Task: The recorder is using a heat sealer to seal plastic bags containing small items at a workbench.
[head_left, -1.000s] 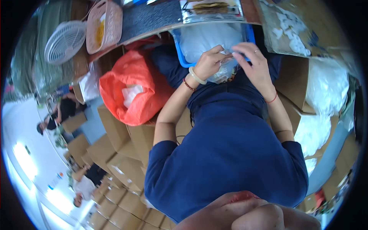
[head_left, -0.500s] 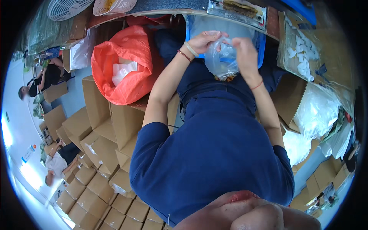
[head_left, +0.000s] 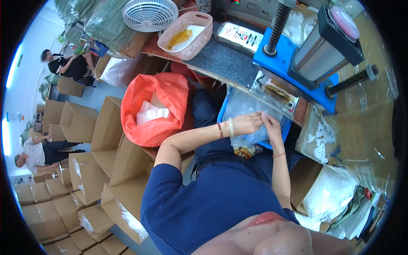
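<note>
My left hand (head_left: 248,123) and my right hand (head_left: 272,128) meet above my lap, fingertips pinched together. Both close on the gathered top of a transparent plastic bag (head_left: 257,137), which hangs below the fingers. What is inside the bag cannot be made out. Under the hands, a blue bin (head_left: 222,111) rests at my lap, lined with more transparent plastic (head_left: 238,102). A patterned brown and yellow cloth (head_left: 246,151) shows at the bin's near edge.
Ahead, a blue press machine (head_left: 293,59) stands on the bench (head_left: 221,63) beside a pink basket (head_left: 191,40) with yellow bands. An orange sack (head_left: 155,106) holds white pieces at my left. Cardboard boxes (head_left: 91,170) fill the left side; two people sit beyond. White scraps (head_left: 321,138) lie right.
The view has tilted up, showing more of the bench and the press. My hands have come together at the bag's top, and the bag now hangs lower, against the bin.
</note>
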{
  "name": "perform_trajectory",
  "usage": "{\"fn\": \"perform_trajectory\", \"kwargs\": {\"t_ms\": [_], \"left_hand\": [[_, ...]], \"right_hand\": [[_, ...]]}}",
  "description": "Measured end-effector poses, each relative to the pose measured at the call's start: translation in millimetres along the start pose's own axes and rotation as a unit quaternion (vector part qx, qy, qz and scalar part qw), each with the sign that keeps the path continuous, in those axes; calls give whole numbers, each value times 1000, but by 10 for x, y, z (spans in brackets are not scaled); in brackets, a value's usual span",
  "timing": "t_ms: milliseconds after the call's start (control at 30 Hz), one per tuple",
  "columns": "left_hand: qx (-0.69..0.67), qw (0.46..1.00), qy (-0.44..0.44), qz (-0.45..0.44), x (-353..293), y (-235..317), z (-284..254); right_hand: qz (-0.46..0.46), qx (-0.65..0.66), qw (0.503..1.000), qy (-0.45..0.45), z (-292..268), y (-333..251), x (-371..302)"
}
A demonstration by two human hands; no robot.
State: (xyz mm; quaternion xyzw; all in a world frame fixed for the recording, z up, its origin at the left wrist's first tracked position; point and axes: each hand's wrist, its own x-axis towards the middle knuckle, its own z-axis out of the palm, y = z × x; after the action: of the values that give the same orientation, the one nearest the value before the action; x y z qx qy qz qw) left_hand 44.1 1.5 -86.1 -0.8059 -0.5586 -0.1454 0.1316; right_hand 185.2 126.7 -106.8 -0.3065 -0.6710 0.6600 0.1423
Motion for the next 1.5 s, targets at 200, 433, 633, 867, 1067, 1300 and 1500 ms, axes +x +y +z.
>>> {"fn": "perform_trajectory", "kwargs": {"t_ms": [200,433,633,867,1067,1300,1500], "left_hand": [[-47,991,123,-7,-23,-62,-25],[-337,886,151,-281,-454,-317,348],[-579,733,152,-324,81,-33,542],[-295,944,-31,-148,92,-86,482],[-681,588,110,-422,-31,-76,531],[-510,770,28,-382,-19,9,388],[-101,970,164,-146,13,-6,602]], "right_hand": [[76,179,978,70,-65,527,285],[24,129,946,298,-210,1223,388],[-232,-143,947,168,113,-80,-166],[-166,-43,974,150,-86,182,-102],[-150,-147,958,194,-34,370,-152],[-226,-192,945,140,63,138,-295],[87,190,972,104,161,611,191]]}}
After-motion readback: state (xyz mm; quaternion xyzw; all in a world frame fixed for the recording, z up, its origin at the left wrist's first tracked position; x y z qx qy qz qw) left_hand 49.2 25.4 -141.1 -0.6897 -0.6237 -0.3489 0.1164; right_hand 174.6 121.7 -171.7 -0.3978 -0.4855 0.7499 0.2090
